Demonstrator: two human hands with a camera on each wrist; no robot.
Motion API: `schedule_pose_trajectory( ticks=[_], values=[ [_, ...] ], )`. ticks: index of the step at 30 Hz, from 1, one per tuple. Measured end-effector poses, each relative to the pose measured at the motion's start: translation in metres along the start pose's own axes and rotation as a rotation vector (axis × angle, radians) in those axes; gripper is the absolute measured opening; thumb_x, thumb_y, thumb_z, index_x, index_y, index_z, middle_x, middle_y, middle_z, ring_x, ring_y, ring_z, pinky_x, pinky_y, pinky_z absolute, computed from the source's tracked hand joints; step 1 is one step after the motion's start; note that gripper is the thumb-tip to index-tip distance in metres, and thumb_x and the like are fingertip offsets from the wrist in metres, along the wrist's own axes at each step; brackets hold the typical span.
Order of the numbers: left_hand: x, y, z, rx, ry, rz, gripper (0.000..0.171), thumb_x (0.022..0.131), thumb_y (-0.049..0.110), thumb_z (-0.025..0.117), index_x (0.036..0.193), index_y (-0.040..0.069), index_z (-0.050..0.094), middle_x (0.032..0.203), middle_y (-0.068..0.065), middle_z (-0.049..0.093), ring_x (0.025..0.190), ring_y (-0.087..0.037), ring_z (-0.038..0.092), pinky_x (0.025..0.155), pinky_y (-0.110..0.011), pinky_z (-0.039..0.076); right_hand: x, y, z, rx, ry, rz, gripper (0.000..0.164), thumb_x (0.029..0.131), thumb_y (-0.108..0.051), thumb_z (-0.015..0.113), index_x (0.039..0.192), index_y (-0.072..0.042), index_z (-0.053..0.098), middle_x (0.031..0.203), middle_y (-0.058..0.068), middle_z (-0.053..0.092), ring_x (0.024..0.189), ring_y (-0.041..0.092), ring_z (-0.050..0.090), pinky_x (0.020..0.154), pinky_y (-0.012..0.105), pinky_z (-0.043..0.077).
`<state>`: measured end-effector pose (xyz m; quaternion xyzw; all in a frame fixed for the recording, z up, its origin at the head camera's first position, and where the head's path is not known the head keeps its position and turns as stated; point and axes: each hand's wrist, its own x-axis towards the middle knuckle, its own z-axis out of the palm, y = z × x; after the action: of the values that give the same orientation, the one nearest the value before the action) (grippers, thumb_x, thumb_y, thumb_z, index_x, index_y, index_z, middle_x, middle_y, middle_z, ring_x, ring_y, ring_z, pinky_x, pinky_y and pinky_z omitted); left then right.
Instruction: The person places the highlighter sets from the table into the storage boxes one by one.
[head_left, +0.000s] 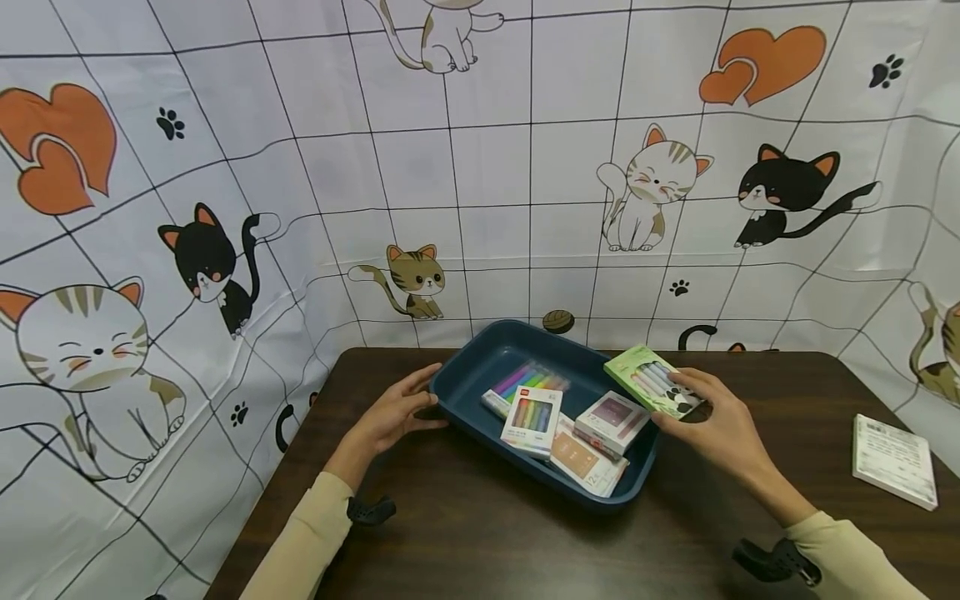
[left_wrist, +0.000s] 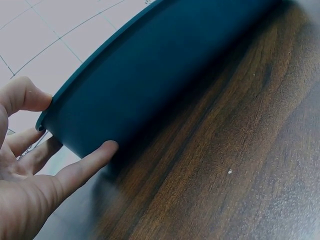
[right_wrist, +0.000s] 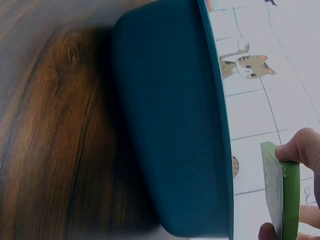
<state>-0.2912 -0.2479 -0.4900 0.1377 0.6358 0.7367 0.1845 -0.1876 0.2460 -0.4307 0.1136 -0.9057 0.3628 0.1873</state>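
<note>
A dark blue plastic tray (head_left: 480, 350) stands at an angle on the table, with several flat boxes inside. My left hand (head_left: 397, 410) is at its left end; in the left wrist view the fingers (left_wrist: 95, 162) touch the outer wall and rim, straight rather than curled. My right hand (head_left: 716, 421) pinches a green box of pens (head_left: 652, 379) over the tray's right end. In the right wrist view this green box (right_wrist: 282, 192) is held by its edges, above the rim. Inside lie a white box of colored sticks (head_left: 532, 419), a mauve box (head_left: 613, 421) and an orange-and-white box (head_left: 587, 458).
Far right on the dark wooden table (head_left: 465, 533) lies a white printed box (head_left: 894, 460). A rainbow-colored pack (head_left: 525, 383) lies at the back inside the tray. Behind the table hangs a white cloth (head_left: 487, 167) with cat drawings.
</note>
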Motion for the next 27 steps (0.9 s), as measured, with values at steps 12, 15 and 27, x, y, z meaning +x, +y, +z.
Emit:
schedule_pose_trajectory(
  ticks=[12,15,27],
  values=[
    [0.0,0.002,-0.004,-0.01,-0.008,0.005,0.066,0.103,0.002,0.057,0.162,0.018,0.03,0.161,-0.013,0.028,0.135,-0.044,0.042,0.097,-0.061,0.05,0.017,-0.012,0.014,0.017,-0.066,-0.015,0.069,0.088,-0.033,0.082,0.143,0.0,0.057,0.15,0.018,0.044,0.104,0.029,0.054,0.075,0.034,0.049],
    [0.001,0.002,-0.004,-0.01,-0.005,0.006,0.065,0.103,0.003,0.057,0.161,0.019,0.031,0.161,-0.012,0.029,0.134,-0.042,0.043,0.097,-0.061,0.05,0.022,-0.014,0.016,0.018,-0.098,0.006,0.07,0.09,-0.038,0.08,0.145,-0.002,0.056,0.152,0.019,0.042,0.115,0.035,0.05,0.08,0.045,0.046],
    [-0.001,-0.001,-0.002,-0.01,-0.003,0.001,0.064,0.103,0.002,0.056,0.16,0.02,0.033,0.16,-0.013,0.03,0.131,-0.039,0.046,0.096,-0.06,0.051,0.033,-0.025,0.03,0.037,-0.202,-0.005,0.068,0.091,-0.04,0.078,0.144,-0.004,0.056,0.151,0.017,0.044,0.118,0.035,0.051,0.079,0.044,0.05]
  ],
)
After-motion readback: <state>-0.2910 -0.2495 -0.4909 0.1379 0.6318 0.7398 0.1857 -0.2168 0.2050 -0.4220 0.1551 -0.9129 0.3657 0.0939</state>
